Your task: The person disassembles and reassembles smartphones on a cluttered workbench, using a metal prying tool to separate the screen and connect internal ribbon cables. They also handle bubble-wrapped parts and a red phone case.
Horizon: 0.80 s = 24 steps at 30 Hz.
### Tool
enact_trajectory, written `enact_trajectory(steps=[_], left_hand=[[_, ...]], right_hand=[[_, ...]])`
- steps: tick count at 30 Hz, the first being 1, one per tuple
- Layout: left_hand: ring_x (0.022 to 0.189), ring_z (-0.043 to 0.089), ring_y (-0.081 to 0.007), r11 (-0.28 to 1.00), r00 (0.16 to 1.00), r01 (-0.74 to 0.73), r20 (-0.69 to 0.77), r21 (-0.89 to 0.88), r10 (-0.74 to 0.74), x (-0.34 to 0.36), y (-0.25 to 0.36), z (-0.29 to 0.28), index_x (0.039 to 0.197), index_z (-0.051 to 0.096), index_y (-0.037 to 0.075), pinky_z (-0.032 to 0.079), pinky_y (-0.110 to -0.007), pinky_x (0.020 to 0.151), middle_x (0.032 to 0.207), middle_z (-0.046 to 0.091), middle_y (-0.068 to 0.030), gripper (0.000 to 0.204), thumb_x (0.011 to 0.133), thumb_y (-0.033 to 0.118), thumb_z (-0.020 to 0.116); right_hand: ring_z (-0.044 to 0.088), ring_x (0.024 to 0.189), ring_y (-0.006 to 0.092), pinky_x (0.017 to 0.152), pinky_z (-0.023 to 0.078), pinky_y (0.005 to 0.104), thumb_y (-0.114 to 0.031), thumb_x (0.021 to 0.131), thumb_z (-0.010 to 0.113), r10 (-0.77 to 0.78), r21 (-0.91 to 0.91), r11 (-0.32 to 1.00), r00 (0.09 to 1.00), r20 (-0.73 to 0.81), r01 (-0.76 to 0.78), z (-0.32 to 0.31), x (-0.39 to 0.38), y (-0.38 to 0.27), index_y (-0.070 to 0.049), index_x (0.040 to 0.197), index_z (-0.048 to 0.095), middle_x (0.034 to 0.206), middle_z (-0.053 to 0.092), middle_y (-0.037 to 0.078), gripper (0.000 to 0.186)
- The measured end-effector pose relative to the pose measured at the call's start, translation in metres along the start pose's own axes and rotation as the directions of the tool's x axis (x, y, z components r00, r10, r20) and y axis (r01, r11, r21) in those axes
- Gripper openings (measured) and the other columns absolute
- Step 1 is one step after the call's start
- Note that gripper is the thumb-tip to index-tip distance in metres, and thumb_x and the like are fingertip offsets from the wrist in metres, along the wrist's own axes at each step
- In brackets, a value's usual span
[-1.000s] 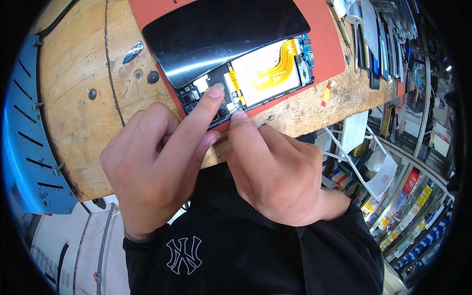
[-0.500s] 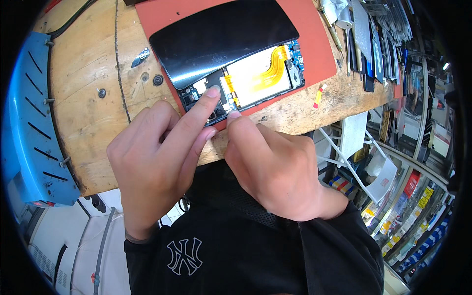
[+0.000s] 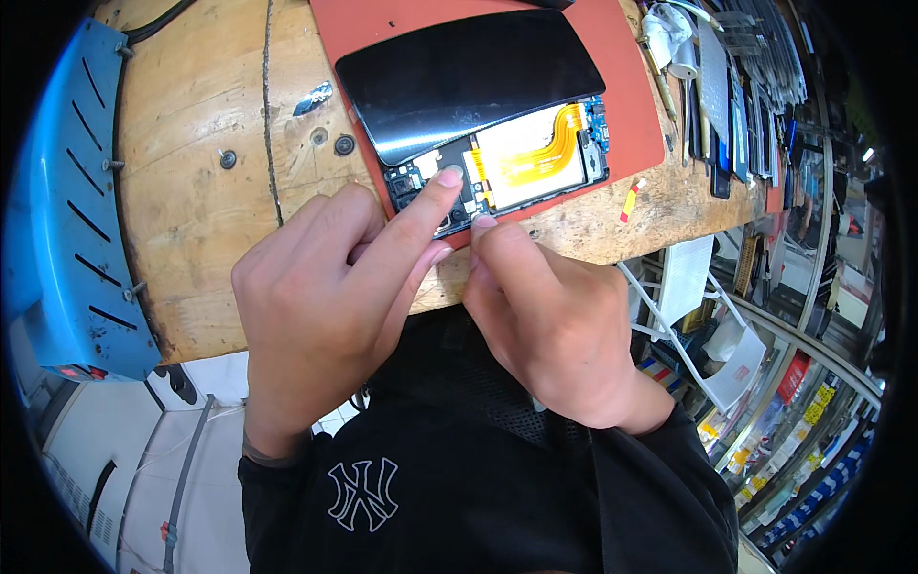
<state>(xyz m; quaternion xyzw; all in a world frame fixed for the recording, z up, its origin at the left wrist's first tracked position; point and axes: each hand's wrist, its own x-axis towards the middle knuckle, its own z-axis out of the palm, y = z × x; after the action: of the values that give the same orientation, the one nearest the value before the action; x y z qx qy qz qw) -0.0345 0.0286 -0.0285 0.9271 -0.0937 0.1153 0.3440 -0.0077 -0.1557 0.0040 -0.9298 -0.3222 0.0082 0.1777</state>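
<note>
Opened phone (image 3: 497, 143) is lying on the red mat (image 3: 631, 86). Left hand (image 3: 325, 297), forefinger extended, is pressing its circuit board; right hand (image 3: 555, 316), loosely curled, is touching its lower edge.

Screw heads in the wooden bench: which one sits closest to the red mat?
The dark screw head just left of the red mat; its neighbour and the one at lie farther left.

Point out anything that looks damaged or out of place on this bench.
The phone on the red mat lies opened: its dark screen panel is lifted askew, baring the orange flex cable. The left hand presses inside, and the right hand touches its edge.
</note>
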Motion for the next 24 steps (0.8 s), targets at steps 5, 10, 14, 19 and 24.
enact_trajectory(steps=[5,10,14,19,24], left_hand=[[0.059,0.046,-0.0226,1.0,1.0,0.008,0.009,0.001,-0.008,-0.0002,-0.0001,-0.0011,0.124,0.077,0.016,0.038,-0.037,0.054,0.068,0.04,-0.0059,0.047,0.078,0.011,0.081],[0.059,0.047,-0.0221,1.0,0.999,0.027,0.019,0.004,-0.027,-0.0012,0.0003,-0.0018,0.125,0.076,0.016,0.038,-0.036,0.054,0.068,0.041,-0.0051,0.049,0.077,0.011,0.081],[0.059,0.047,-0.0217,0.999,0.999,0.034,0.021,0.021,-0.034,-0.0017,-0.0012,-0.0002,0.125,0.077,0.016,0.038,-0.035,0.054,0.068,0.041,-0.0041,0.048,0.077,0.012,0.081],[0.058,0.046,-0.0206,0.999,0.999,0.042,0.023,0.01,-0.042,-0.0026,-0.0012,-0.0006,0.124,0.077,0.015,0.037,-0.035,0.053,0.068,0.04,-0.0035,0.047,0.077,0.012,0.081],[0.057,0.045,-0.0203,0.999,1.0,0.022,0.017,0.024,-0.022,-0.0005,-0.0011,0.0003,0.123,0.077,0.013,0.036,-0.035,0.052,0.066,0.04,-0.0036,0.044,0.079,0.012,0.079]], right_hand=[[0.066,0.057,0.0261,0.05,0.049,0.0391,-0.006,0.086,0.072,0.019,0.027,0.999,1.0,0.003,-0.019,-0.0007,0.0006,-0.0003,-0.004,0.1,0.062,0.067,0.061,0.008,0.017],[0.066,0.057,0.0278,0.051,0.048,0.037,0.003,0.085,0.075,0.068,0.077,0.994,0.994,0.086,-0.075,-0.0073,-0.0002,-0.0024,-0.002,0.1,0.065,0.07,0.065,0.012,0.018],[0.066,0.055,0.0252,0.051,0.048,0.0351,0.004,0.085,0.076,0.032,0.104,0.994,0.998,0.046,-0.037,-0.0069,0.0025,0.0007,-0.001,0.1,0.066,0.07,0.064,0.011,0.019],[0.066,0.056,0.0253,0.051,0.049,0.0349,0.004,0.084,0.076,0.031,0.086,0.996,0.998,0.061,-0.036,-0.0074,0.0025,0.0008,0.0,0.1,0.066,0.07,0.065,0.011,0.019],[0.062,0.054,0.0192,0.047,0.047,0.0333,-0.003,0.085,0.075,-0.038,0.048,0.998,0.999,0.034,0.036,-0.0029,-0.0013,0.0068,0.0,0.107,0.068,0.068,0.058,0.005,0.024]])
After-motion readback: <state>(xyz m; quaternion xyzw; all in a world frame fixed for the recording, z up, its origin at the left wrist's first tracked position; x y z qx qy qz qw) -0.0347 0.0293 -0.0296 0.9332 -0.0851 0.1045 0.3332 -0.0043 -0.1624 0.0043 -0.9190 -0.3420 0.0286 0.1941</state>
